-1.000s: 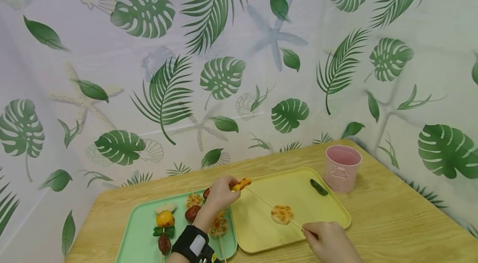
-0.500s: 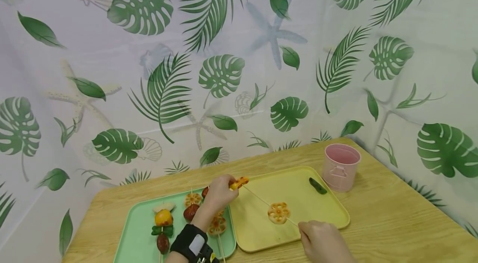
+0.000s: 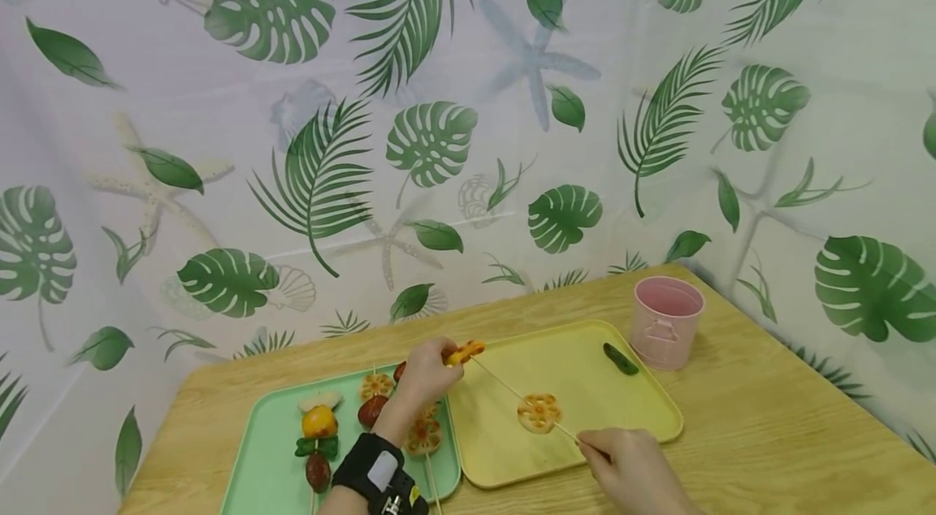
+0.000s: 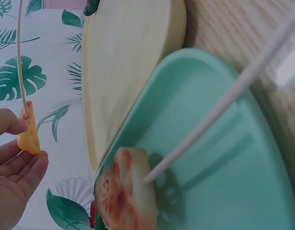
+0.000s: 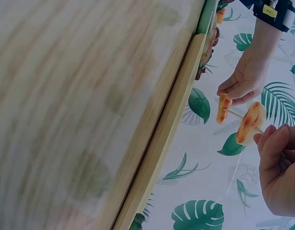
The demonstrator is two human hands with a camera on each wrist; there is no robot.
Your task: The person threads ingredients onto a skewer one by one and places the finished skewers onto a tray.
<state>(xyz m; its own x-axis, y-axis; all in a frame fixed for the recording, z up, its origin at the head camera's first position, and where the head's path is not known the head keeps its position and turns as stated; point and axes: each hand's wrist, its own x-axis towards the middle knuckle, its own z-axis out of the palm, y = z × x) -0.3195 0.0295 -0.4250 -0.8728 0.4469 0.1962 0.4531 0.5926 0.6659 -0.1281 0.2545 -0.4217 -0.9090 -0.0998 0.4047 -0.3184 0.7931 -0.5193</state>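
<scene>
Over the yellow tray [image 3: 512, 454], a thin wooden skewer [image 3: 496, 377] stretches between my two hands. My left hand [image 3: 424, 377] pinches an orange slice [image 3: 466, 352] at its far end; in the left wrist view the stick meets this slice [image 4: 28, 132] between thumb and fingers. A browned lotus root slice [image 3: 539, 413] sits threaded on the stick, nearer my right hand [image 3: 629, 462]. That hand grips the stick's near end with thumb and curled fingers, as the right wrist view also shows, where the lotus root slice [image 5: 251, 123] is just beyond the fingertips.
Left of the yellow tray, a green tray [image 3: 256, 458] holds several loaded skewers, partly hidden by my left forearm. A dark green piece [image 3: 621, 359] lies at the yellow tray's far right. Behind it stands a pink bucket [image 3: 667, 324]. A leaf-patterned cloth [image 3: 468, 133] hangs behind the table.
My right hand has shifted slightly left with the stick and lotus root slice, a little closer to my left hand. The whole head view has drifted slightly. Both grips stay the same.
</scene>
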